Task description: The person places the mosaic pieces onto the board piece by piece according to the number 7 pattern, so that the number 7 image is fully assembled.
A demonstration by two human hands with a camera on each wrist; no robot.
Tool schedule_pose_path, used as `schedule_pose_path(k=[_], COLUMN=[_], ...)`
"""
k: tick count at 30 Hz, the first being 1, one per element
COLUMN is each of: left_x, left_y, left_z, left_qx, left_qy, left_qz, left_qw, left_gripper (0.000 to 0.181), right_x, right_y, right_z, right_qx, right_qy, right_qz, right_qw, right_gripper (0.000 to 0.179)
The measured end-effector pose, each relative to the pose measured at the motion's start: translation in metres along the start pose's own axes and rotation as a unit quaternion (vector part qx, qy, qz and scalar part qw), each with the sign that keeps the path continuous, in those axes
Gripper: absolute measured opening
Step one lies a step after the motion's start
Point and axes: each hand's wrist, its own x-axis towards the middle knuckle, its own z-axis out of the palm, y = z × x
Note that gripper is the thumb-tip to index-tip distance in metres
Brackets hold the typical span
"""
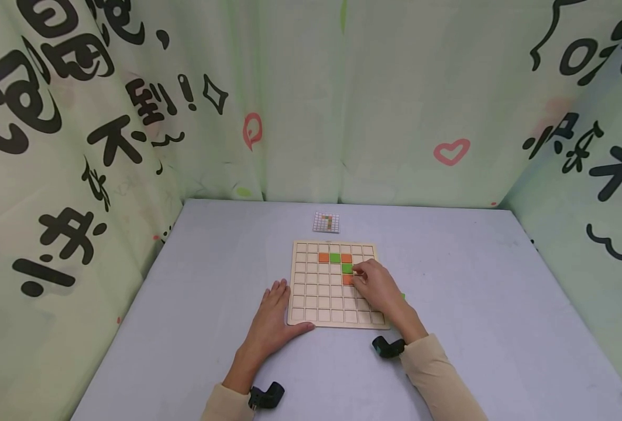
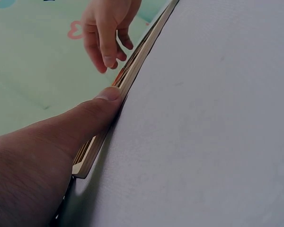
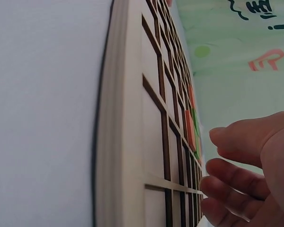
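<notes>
A wooden grid board lies on the table. Orange and green square tiles sit in its cells: an orange tile, a green tile and another orange one in a row, with a green tile and an orange tile below the row's right end. My left hand rests along the board's left edge, fingers straight, its thumb on the near edge. Over the board, my right hand has loosely bent fingers beside the lower green tile. No tile shows between its thumb and fingers.
A small card with a gridded pattern of coloured squares lies beyond the board. Something green peeks out past the right wrist, mostly hidden. Printed curtains hang behind and beside the white table.
</notes>
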Motion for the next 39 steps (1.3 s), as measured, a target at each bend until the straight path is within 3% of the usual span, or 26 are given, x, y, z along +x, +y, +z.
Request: schedule_pose_path(k=[6, 15, 39], left_x=[0.000, -0.001, -0.001], left_y=[0.000, 0.002, 0.003], left_z=[-0.001, -0.003, -0.002], left_qx=[0.000, -0.011, -0.011], left_qy=[-0.003, -0.004, 0.001], left_qz=[-0.002, -0.006, -0.006], left_qw=[1.0000, 0.9999, 0.9999], left_gripper=[0.105, 0.105, 0.104], right_x=[-0.002, -0.008, -0.014], right_y=[0.001, 0.003, 0.010], right_z=[-0.001, -0.007, -0.018], right_qx=[0.001, -0.003, -0.005], right_qy=[0.007, 0.020, 0.019], right_qz=[0.007, -0.018, 0.007], right_qw=[1.0000, 0.9996, 0.9998], right_gripper=[0.030, 0.030, 0.034])
